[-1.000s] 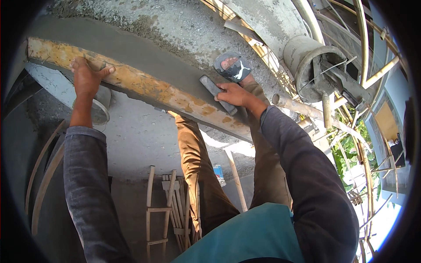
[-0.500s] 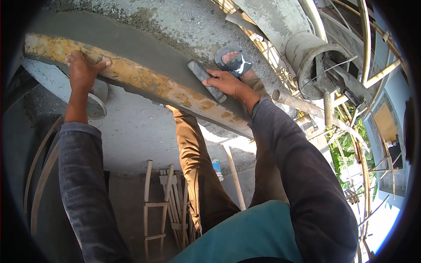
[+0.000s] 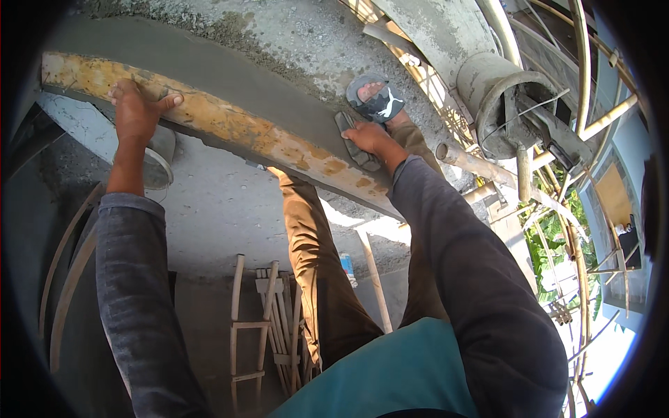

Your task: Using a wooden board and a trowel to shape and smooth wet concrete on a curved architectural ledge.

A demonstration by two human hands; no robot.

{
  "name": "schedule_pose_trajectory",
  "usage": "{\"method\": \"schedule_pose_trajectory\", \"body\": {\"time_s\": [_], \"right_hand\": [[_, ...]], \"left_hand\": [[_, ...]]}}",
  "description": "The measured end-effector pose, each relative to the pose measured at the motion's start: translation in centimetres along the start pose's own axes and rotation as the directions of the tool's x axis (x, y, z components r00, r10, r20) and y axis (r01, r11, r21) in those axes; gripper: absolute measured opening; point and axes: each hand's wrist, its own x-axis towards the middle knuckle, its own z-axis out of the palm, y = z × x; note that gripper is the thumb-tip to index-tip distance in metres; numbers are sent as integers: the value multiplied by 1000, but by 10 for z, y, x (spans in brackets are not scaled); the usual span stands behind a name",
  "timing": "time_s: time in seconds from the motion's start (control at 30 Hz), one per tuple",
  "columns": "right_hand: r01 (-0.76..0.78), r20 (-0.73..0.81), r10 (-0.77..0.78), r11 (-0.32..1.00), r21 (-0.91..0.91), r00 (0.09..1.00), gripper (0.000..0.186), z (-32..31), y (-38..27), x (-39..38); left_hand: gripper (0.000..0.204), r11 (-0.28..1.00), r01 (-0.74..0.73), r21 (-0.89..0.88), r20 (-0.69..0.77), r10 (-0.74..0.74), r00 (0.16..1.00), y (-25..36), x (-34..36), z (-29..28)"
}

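A long yellowish wooden board (image 3: 244, 137), stained with cement, slants from upper left to the middle along a band of smooth grey wet mortar (image 3: 202, 56). My left hand (image 3: 139, 111) grips the board near its left end, thumb spread along its face and fingers bent on it. My right hand (image 3: 373, 137) is closed round a mortar-caked hand float (image 3: 356, 143), which lies on the wet mortar by the board's right part. The float's grip is mostly hidden under my fingers. Just beyond the float rests my sandalled foot (image 3: 376, 97).
A cement-crusted bucket (image 3: 505, 111) with tools inside stands at the right, among bamboo poles (image 3: 481, 166). Behind the board's left part is another bucket (image 3: 159, 157). Far below, a wooden ladder (image 3: 249, 326) leans against a wall. Rough concrete (image 3: 279, 31) borders the mortar.
My right hand has slid the float to the right and slightly nearer along the mortar, and the float has turned a little. My left hand stays on the board.
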Motion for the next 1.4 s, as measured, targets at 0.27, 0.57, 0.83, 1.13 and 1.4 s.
{"method": "schedule_pose_trajectory", "body": {"time_s": [0.27, 0.57, 0.83, 1.13, 1.4], "right_hand": [[-196, 70, 188, 973, 122, 980, 69, 1, -6, 18], [-308, 106, 304, 951, 22, 947, 77, 6, 51, -38], [138, 98, -189, 912, 387, 977, 74, -2, -60, -2], [-216, -66, 226, 967, 131, 972, 81, 0, 35, -73], [155, -39, -150, 946, 286, 988, 75, -10, -78, -43]], "left_hand": [[107, 997, 46, -66, 72, -41, 997, -3, 2, 2], [102, 999, 26, -45, 64, -23, 998, 1, 1, -3], [110, 998, 19, -52, 41, -17, 999, -5, -2, 5], [109, 996, 14, -88, 41, -10, 999, -2, 0, 2], [109, 992, 27, -123, 61, -20, 998, -5, 1, 5]]}}
